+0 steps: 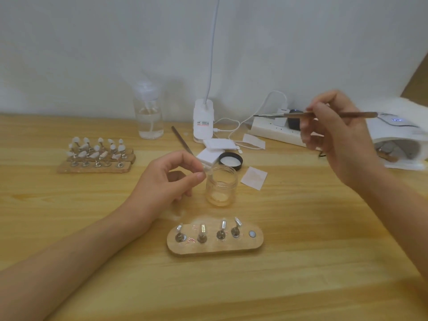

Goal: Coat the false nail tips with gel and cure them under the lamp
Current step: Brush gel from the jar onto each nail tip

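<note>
Coating underway: left hand pinches a small piece by the jar; right hand grips the brush; lower-centre tips likely uncured.

open room along the table front; jar, wooden stand midway

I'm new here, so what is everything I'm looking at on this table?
Oval stand: one, tan, front centre, four clear nail tips.
Tip racks: several, brown, left, white tips.
Jar: one, clear, open, centre.
Lid: one, black, behind jar.
Pump bottle: one, clear, back.
Curing lamp: one, white, right.
Power strip: one, white, back right.
Brush: one, brown, right hand.
Left hand: pinches small pale piece beside jar.
Right hand: grips brush.
</note>
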The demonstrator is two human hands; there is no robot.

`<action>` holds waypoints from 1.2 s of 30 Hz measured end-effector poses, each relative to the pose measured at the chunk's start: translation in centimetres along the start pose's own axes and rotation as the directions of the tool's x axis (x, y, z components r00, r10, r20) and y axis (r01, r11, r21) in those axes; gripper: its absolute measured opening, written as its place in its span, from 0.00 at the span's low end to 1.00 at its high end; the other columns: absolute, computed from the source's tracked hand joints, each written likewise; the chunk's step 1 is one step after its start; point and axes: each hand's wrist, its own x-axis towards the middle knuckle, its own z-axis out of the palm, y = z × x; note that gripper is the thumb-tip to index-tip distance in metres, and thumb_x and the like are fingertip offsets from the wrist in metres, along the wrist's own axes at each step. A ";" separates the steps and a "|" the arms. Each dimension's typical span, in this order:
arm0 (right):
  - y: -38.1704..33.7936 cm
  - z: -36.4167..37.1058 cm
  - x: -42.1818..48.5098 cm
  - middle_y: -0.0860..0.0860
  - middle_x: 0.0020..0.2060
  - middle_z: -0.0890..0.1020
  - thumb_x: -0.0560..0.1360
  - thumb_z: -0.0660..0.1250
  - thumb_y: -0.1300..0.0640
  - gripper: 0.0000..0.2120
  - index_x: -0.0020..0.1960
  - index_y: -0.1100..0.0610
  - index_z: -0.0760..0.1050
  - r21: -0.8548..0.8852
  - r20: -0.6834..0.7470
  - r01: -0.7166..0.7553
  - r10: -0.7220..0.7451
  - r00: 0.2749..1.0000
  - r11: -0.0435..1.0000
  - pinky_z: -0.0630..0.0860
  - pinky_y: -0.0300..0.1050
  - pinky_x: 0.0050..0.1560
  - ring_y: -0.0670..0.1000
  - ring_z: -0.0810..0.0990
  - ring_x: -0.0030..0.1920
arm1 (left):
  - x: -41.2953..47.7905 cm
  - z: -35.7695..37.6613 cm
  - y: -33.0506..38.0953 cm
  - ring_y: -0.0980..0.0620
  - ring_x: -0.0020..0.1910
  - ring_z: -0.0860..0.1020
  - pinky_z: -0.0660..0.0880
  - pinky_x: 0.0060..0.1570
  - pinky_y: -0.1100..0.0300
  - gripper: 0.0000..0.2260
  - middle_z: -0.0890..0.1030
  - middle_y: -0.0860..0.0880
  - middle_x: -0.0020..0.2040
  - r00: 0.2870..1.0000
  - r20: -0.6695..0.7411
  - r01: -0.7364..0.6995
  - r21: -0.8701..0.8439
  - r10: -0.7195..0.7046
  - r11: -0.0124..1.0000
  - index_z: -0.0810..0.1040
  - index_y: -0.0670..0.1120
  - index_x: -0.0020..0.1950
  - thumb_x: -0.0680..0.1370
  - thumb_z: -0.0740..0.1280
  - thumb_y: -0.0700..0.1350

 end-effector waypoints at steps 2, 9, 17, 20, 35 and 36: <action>-1.4 -1.0 0.0 0.48 0.38 0.81 0.82 0.62 0.58 0.06 0.48 0.51 0.75 -0.173 0.078 0.066 -0.054 0.996 0.983 0.75 0.38 0.31 0.49 0.80 0.37 | 0.0 -0.1 0.0 0.57 0.30 0.75 0.71 0.28 0.68 0.07 0.81 0.57 0.40 1.000 -0.004 -0.003 -0.014 0.003 1.000 0.81 0.51 0.41 0.74 0.73 0.39; -0.3 -1.8 -7.5 0.40 0.53 0.81 0.76 0.64 0.54 0.10 0.55 0.46 0.79 -0.748 0.464 0.421 -0.050 0.885 0.513 0.78 0.34 0.41 0.41 0.81 0.48 | 0.0 -0.2 0.0 0.56 0.32 0.78 0.72 0.29 0.67 0.04 0.81 0.57 0.41 1.000 0.001 0.011 -0.016 -0.011 1.000 0.80 0.47 0.45 0.76 0.72 0.39; -0.2 -0.9 -8.8 0.44 0.53 0.82 0.71 0.74 0.63 0.16 0.56 0.48 0.82 -0.796 0.568 0.533 0.050 0.821 0.288 0.81 0.47 0.31 0.47 0.82 0.49 | -0.2 -0.4 0.3 0.57 0.34 0.79 0.72 0.32 0.67 0.05 0.81 0.58 0.45 0.999 0.047 -0.012 -0.040 0.014 0.999 0.80 0.53 0.43 0.73 0.75 0.45; -0.3 -0.8 -8.7 0.44 0.51 0.83 0.69 0.77 0.63 0.19 0.56 0.47 0.83 -0.781 0.598 0.552 0.092 0.797 0.291 0.81 0.42 0.30 0.46 0.82 0.48 | -0.2 -0.4 0.6 0.57 0.33 0.78 0.72 0.32 0.67 0.05 0.80 0.58 0.44 0.999 0.047 -0.007 -0.061 0.010 0.998 0.80 0.55 0.42 0.71 0.74 0.48; -1.9 8.8 -4.3 0.44 0.40 0.81 0.72 0.74 0.58 0.11 0.50 0.44 0.82 -0.401 0.389 0.123 0.048 0.920 0.908 0.72 0.31 0.35 0.44 0.74 0.31 | -0.3 -1.1 1.3 0.56 0.36 0.75 0.71 0.36 0.64 0.09 0.81 0.55 0.41 0.951 0.302 -0.001 -0.222 0.069 0.975 0.78 0.54 0.39 0.66 0.77 0.47; -2.0 9.4 -4.1 0.43 0.40 0.80 0.72 0.75 0.61 0.12 0.49 0.45 0.82 -0.372 0.406 0.108 0.056 0.912 0.922 0.71 0.31 0.35 0.43 0.72 0.31 | -0.3 -1.1 1.3 0.56 0.35 0.74 0.71 0.36 0.65 0.09 0.81 0.54 0.40 0.949 0.307 0.001 -0.235 0.073 0.972 0.77 0.54 0.39 0.66 0.76 0.47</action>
